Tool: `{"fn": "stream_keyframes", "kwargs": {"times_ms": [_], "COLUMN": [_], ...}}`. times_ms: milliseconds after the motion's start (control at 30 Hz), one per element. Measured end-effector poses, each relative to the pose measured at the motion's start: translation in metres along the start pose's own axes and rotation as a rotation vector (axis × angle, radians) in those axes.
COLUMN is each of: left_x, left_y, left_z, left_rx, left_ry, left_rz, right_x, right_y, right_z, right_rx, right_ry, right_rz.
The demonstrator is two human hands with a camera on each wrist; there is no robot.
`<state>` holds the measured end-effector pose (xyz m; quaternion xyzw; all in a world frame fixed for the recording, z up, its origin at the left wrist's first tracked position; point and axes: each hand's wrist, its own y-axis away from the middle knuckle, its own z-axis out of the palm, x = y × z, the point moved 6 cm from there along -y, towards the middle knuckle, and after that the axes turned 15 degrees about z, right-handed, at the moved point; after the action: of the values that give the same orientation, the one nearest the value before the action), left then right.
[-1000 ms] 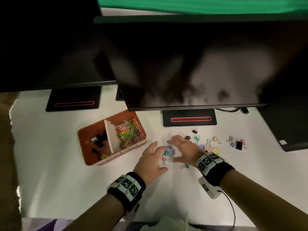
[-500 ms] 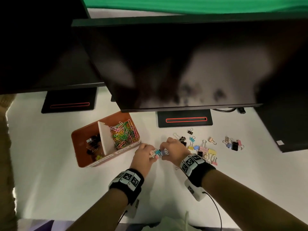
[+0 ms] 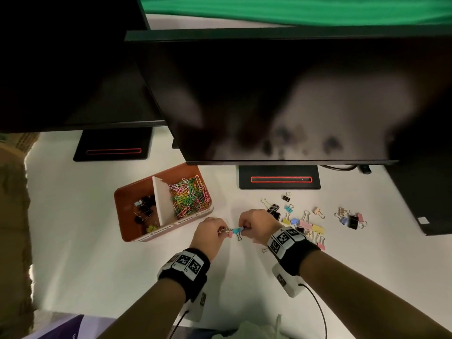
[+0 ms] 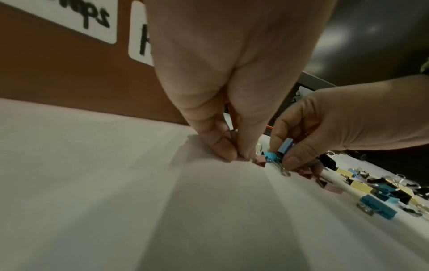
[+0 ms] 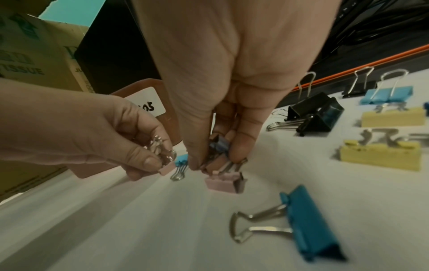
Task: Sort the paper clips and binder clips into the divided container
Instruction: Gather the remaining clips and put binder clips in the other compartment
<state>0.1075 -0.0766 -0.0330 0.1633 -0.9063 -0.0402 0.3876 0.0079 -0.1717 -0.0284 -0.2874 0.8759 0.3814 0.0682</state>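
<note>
An orange-brown divided container (image 3: 127,204) holds black binder clips (image 3: 144,207) left of its white divider and coloured paper clips (image 3: 189,195) right of it. Just right of it, my left hand (image 3: 221,231) pinches a small pink binder clip (image 5: 166,167) by its silver handles. My right hand (image 3: 244,228) pinches a bunch of small binder clips (image 5: 219,146), blue and pink. A light-blue clip (image 4: 270,156) lies on the table between the hands. Another pink clip (image 5: 224,181) lies under my right fingers.
Loose binder clips, black (image 3: 275,209), yellow (image 3: 318,228), pink (image 3: 304,223) and blue (image 5: 308,225), are scattered on the white table to the right, with another cluster (image 3: 352,220) beyond. Monitor stands (image 3: 280,178) and dark screens overhang the back. A cardboard box (image 3: 12,192) stands at the left.
A second ago both hands lay spread over the clips. They have since closed and drawn together, each pinching small clips off the table.
</note>
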Motion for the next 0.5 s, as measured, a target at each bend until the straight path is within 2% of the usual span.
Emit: {"fn": "stream_keyframes", "kwargs": {"times_ms": [133, 200, 367, 500], "left_x": [0.010, 0.018, 0.019, -0.018], "left_y": [0.011, 0.019, 0.049, 0.067], "left_z": [-0.012, -0.027, -0.096, -0.161], "left_rx": [0.010, 0.025, 0.174, 0.351], "left_ry": [0.034, 0.060, 0.066, 0.009], "left_rz": [0.043, 0.072, 0.061, -0.060], "right_x": [-0.004, -0.012, -0.052, -0.128], "right_y": [0.003, 0.009, 0.031, 0.043], "right_z": [-0.001, -0.008, -0.042, -0.059], "right_rx": [-0.075, -0.092, 0.067, 0.120], "right_ry": [0.027, 0.049, -0.090, -0.197], "right_rz": [0.011, -0.034, -0.212, -0.424]}}
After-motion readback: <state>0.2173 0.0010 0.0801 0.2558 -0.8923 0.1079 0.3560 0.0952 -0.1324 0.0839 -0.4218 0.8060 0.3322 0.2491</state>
